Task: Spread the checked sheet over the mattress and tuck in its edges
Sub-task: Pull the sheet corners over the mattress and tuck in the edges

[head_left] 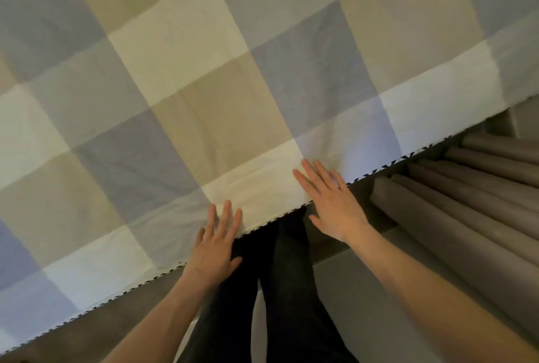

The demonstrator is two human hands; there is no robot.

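Observation:
The checked sheet (pixel 204 85), in large beige, grey and white squares, lies flat over the mattress and fills most of the view. Its near edge runs diagonally from lower left to upper right, with a dark zigzag trim (pixel 388 163) showing along it. My left hand (pixel 215 241) rests flat, fingers apart, on the sheet right at that edge. My right hand (pixel 329 202) also lies flat with fingers spread, its fingertips on the sheet and its palm past the edge. Neither hand holds anything. The mattress itself is hidden under the sheet.
My legs in dark trousers (pixel 280 289) stand against the bed's near side. A grey pleated curtain (pixel 466 187) hangs at the right. Pale floor (pixel 344 289) shows beside my legs.

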